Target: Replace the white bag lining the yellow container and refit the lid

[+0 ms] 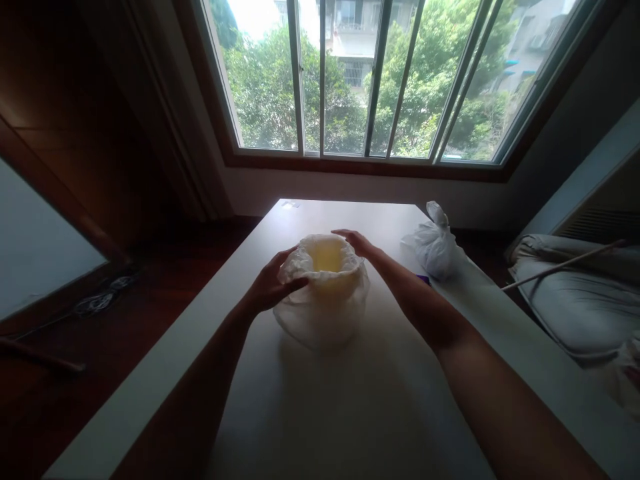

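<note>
Plastic bag [323,323] sits on the surface [345,420], left hand [270,287] at its left rim, fingers wide, right hand [362,245] at its far-right rim, grip unclear.

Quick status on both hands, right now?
Left hand: open, thumb and fingers spread at the rim of the translucent bag; grip cannot be told.
Right hand: open, fingers extended by the bag's far rim; contact unclear.

One yellowish container [327,255], centre frame, within a translucent plastic bag [320,323] folded around its rim. Left hand [273,283], left of centre, thumb at the bag's near edge. Right hand [356,243], at its far right. White table [340,413], beneath. Knotted white bag [436,247], right of centre. Window [350,80], top.
</note>
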{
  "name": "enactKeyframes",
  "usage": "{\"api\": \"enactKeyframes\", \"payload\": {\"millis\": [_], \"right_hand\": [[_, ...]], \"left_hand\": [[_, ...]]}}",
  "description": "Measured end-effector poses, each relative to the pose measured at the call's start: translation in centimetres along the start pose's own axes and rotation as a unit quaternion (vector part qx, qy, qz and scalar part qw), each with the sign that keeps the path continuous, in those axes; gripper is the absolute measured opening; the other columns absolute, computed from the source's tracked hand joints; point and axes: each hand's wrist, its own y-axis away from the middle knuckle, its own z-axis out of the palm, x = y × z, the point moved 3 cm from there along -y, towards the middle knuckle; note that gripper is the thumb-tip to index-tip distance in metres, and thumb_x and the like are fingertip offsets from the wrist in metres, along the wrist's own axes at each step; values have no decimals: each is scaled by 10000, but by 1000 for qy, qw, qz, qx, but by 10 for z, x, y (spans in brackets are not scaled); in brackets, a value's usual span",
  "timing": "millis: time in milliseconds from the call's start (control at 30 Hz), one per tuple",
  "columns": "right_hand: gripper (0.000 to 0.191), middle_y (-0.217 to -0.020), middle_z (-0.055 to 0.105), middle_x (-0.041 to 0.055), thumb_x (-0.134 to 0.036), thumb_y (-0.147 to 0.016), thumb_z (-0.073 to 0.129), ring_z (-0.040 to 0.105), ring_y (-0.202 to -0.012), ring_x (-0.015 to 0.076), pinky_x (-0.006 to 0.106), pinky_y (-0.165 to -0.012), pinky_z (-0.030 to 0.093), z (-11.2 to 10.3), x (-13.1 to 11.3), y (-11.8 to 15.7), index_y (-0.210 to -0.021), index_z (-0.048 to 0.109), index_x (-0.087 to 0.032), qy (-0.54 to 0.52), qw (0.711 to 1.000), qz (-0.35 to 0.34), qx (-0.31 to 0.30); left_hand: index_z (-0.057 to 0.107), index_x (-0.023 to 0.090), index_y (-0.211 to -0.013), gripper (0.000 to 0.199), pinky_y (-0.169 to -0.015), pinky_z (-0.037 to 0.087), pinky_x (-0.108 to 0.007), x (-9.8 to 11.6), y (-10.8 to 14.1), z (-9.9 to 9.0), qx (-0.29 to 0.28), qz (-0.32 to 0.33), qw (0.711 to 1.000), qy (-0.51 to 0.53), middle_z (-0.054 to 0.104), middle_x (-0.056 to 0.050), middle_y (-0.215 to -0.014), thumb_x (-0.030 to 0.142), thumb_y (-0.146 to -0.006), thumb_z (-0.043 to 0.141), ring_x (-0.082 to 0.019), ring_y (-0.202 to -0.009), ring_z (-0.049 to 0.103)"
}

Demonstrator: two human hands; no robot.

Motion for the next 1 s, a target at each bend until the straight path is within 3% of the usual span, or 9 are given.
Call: {"api": "enactKeyframes", "payload": {"millis": [200,300,433,567,667,733,833,900,1000], "right_hand": [[528,-1274,667,151,-508,-969,501,681,-965,215,361,-783,587,-65,-35,62,-1379,586,-187,-146,989,-12,-35],[800,-1308,622,152,-571,-796,725,651,-911,199,359,-778,581,-82,-62,91,-1475,481,-226,-105,992,-61,-24],[1147,-1365,552,166,-550,-590,880,621,-823,182,371,-749,570,-89,-93,108,-1553,341,-238,-70,990,-117,25],[646,-1005,697,97,-481,-765,763,626,-799,209,369,-754,544,-109,-108,93,-1285,620,-128,-81,985,-86,126],[399,-905,696,73,-441,-881,622,637,-832,214,370,-761,551,-133,-116,66,-1118,676,-124,-167,954,-67,241],[398,-968,704,67,-434,-872,633,651,-888,214,373,-790,564,-142,-121,47,-1157,656,-157,-239,936,-102,238],[467,-1086,710,65,-419,-806,708,667,-968,217,402,-861,573,-147,-113,31,-1216,636,-207,-289,934,-143,154],[511,-1152,706,78,-409,-794,712,675,-997,223,433,-897,569,-156,-83,37,-1261,622,-221,-262,947,-109,150],[482,-1181,701,135,-416,-842,630,671,-1050,250,476,-953,538,-184,-6,71,-1253,634,-165,-140,953,44,264]], "left_hand": [[750,184,-1063,448,-1112,443,-474,29,-7,-4,66,7,996,-64,617,-126,-1350,555,-815,702,-318,-1265,569],[746,159,-1042,371,-966,530,-423,52,-24,3,133,11,989,-63,735,-100,-1062,470,-855,670,-267,-1024,675],[731,159,-894,288,-711,543,-303,103,-65,27,141,56,985,-83,699,-36,-795,428,-871,631,-181,-759,650],[658,179,-1157,376,-764,546,-300,158,-98,45,157,166,973,-39,700,-58,-1014,451,-909,581,-190,-921,670],[540,187,-1333,654,-913,527,-352,176,-114,51,128,250,957,-73,616,-99,-1289,477,-783,742,-256,-1175,602],[561,154,-1299,717,-945,515,-390,165,-129,47,111,240,957,-124,607,-124,-1307,478,-707,803,-299,-1208,580],[665,100,-1068,470,-914,510,-409,120,-157,24,113,143,960,-213,701,-116,-1045,454,-767,735,-307,-1089,639],[681,78,-906,343,-935,480,-402,80,-169,-2,138,60,943,-298,703,-109,-924,408,-821,645,-311,-1105,636],[662,63,-930,349,-970,447,-429,22,-162,-35,168,-67,910,-373,693,-140,-971,358,-880,481,-315,-1176,608]]}}
